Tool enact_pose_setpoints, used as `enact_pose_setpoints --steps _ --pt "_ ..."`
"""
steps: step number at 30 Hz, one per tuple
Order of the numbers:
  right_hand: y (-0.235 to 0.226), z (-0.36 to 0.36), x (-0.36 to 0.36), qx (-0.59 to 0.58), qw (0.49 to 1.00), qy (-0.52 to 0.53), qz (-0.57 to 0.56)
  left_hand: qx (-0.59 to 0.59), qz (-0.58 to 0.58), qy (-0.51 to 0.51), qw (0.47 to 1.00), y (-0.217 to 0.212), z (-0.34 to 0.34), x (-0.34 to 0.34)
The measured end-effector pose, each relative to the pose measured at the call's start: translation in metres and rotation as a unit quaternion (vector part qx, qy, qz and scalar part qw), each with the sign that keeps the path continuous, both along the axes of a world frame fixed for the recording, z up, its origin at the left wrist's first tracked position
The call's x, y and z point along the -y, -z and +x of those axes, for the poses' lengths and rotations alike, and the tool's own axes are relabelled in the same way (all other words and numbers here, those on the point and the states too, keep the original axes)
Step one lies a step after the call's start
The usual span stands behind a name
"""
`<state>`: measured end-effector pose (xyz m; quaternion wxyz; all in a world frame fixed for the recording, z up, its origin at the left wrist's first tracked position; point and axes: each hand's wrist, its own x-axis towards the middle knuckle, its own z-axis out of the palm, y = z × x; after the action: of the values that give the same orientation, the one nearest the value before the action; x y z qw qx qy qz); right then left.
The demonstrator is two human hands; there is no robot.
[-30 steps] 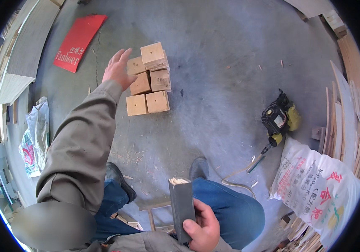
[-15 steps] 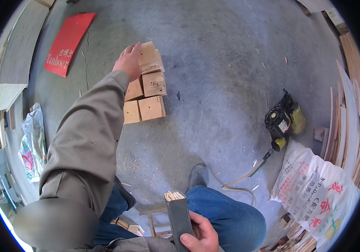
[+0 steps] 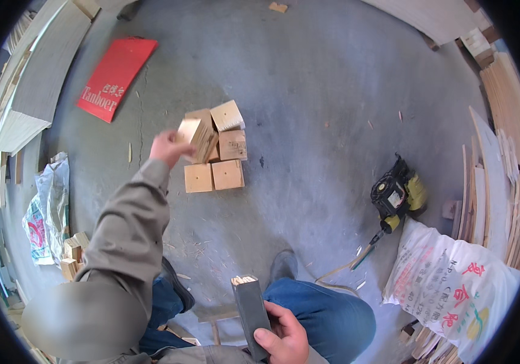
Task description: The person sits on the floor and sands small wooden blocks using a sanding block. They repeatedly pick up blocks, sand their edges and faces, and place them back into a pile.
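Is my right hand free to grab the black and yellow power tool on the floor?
Probably not yet: the right hand is gripping a dark flat block, though bare floor surrounds the power tool.

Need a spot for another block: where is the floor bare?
Bare concrete lies between the blocks and nail gun, and beyond the blocks toward the red sign. Crowded: boards right, sack, planks left.

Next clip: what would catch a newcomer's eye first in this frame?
Probably the left hand, stretched out over the grey floor and gripping a pale wooden block at the cluster of wooden blocks in the upper middle. Next, the right hand at the bottom edge, holding a dark upright bundle above the knee. The red sign at upper left and the yellow-and-black power tool at right stand out by colour.
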<state>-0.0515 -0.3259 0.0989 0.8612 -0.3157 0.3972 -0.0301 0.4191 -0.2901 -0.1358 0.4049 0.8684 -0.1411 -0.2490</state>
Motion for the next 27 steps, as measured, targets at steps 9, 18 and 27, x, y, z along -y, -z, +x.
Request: enact_pose_setpoints --steps 9,18,27 --pt "0.004 -0.032 -0.044 -0.007 0.989 -0.017 -0.149 -0.333 -0.154 -0.164 0.916 -0.042 -0.178 -0.171" --pt "0.052 -0.032 -0.078 0.032 0.965 0.022 -0.259 -0.12 -0.143 0.005 0.982 -0.174 -0.301 -0.266" --pt "0.058 -0.049 -0.115 -0.008 0.99 -0.018 -0.143 -0.189 -0.257 -0.016 0.948 -0.193 -0.406 -0.313"
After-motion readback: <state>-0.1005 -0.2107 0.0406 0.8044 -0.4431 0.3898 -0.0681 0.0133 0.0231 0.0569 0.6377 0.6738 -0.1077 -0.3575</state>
